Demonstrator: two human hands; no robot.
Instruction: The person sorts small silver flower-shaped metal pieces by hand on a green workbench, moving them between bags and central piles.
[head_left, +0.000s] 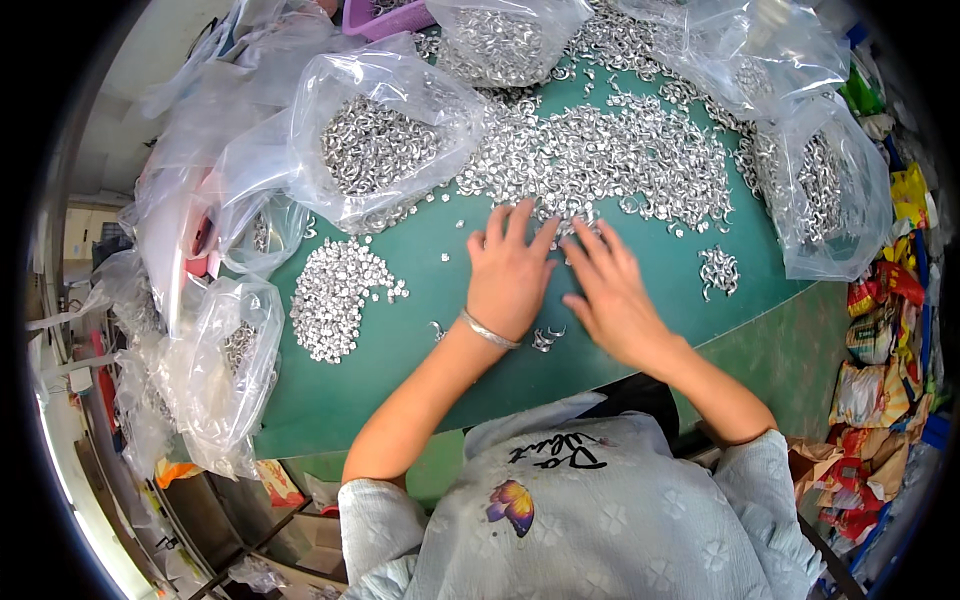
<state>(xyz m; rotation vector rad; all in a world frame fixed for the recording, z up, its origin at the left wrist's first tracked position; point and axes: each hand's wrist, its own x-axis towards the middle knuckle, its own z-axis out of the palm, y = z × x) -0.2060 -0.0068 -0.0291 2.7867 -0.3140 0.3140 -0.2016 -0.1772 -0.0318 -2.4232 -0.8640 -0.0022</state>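
Observation:
My left hand [508, 272], with a silver bangle on its wrist, lies palm down with its fingers spread. Its fingertips touch the near edge of a wide pile of small curved silver metal pieces [640, 150]. Beside it, my right hand [616, 296] is also palm down, fingers apart, reaching the same edge of the pile. Whether any piece lies under the fingertips is hidden. A few curved pieces [546, 340] lie between my wrists. To the left sits a separate heap of small, blocky silver pieces [335, 300]. A small cluster of curved pieces [718, 273] rests at the right.
The green tabletop [400, 400] has a curved near edge. An open clear plastic bag [380, 145] of metal pieces stands behind the left heap, and another bag [820, 190] at the right. A purple basket [388, 18] is at the back. Colourful packages [870, 390] line the right side.

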